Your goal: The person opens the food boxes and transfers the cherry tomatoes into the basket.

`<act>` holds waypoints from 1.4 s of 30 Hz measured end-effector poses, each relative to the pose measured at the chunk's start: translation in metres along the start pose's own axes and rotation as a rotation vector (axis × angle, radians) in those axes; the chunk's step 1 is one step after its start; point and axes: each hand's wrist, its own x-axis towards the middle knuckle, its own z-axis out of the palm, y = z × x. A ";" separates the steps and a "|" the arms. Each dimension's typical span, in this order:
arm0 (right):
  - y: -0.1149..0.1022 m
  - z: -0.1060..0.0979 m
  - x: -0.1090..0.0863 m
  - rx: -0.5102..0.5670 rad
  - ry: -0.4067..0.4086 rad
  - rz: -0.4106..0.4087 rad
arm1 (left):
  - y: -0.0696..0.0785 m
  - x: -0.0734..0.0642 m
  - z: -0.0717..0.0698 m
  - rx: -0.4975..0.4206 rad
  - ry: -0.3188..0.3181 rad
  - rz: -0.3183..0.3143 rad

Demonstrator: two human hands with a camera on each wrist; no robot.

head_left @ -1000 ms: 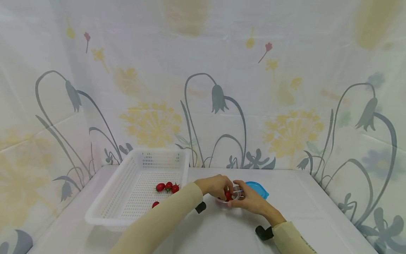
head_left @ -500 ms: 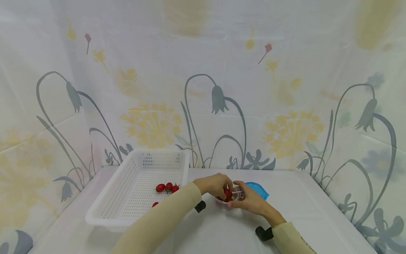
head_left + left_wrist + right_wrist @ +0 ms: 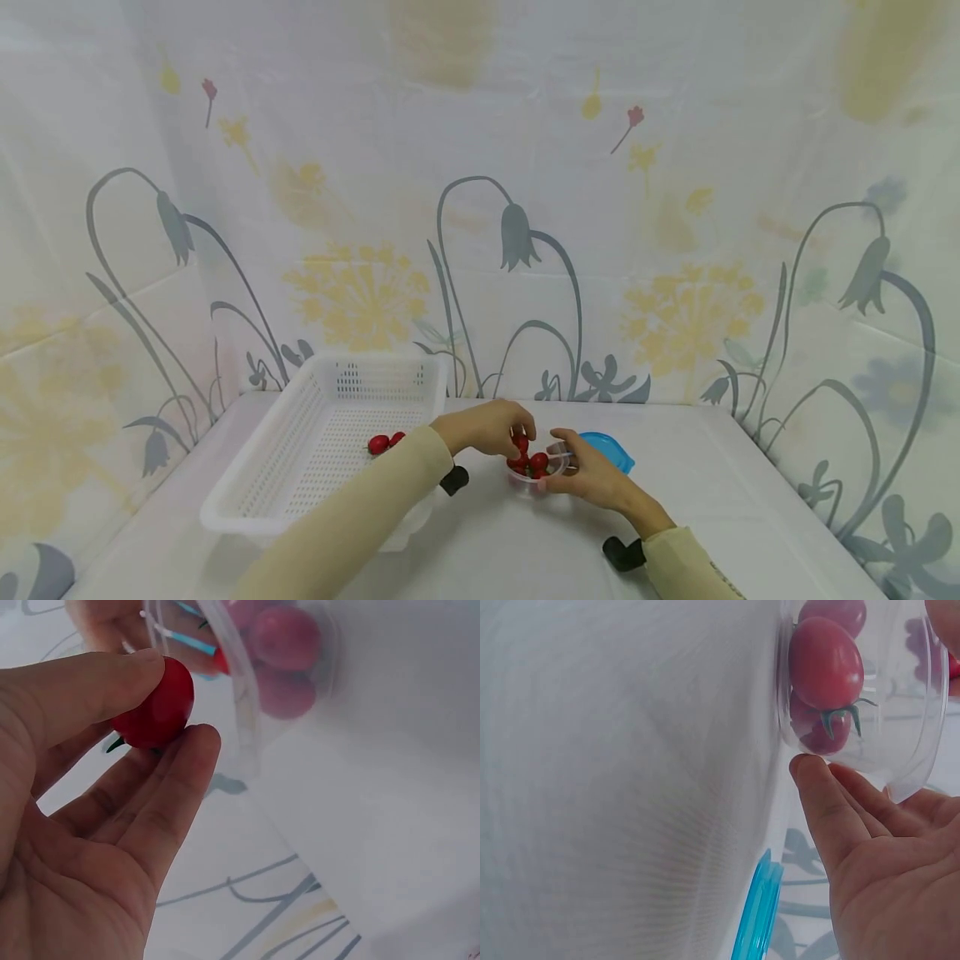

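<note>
A cherry tomato [image 3: 166, 705] with a green stem is pinched between the thumb and fingers of my left hand [image 3: 487, 425]. That hand is over the left side of a small clear plastic container [image 3: 527, 489]. Several cherry tomatoes [image 3: 826, 664] lie inside the container, seen through its wall in the right wrist view. My right hand [image 3: 596, 477] grips the container from the right, thumb at the near side and fingers behind. Part of those fingers is hidden by the container in the head view.
A white perforated basket [image 3: 262, 523] stands on the left, with cherry tomatoes [image 3: 378, 444] in it, partly covered by my left sleeve. Behind my right hand lies a blue lid [image 3: 609, 451]. A flower-printed sheet [image 3: 480, 317] hangs behind the white table.
My left hand has moved left and a little up, out of the container, holding the cherry tomato. More tomatoes in the container now show. The right hand has stayed in place.
</note>
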 end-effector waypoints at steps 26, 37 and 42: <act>0.000 0.001 0.001 -0.019 0.008 -0.001 | -0.049 -0.080 -0.061 -0.049 0.174 0.004; 0.003 0.002 0.001 -0.045 0.015 0.007 | -0.090 -0.105 -0.057 -0.098 0.198 -0.078; 0.003 0.002 0.001 -0.030 0.011 0.005 | -0.103 -0.112 -0.047 -0.136 0.164 -0.181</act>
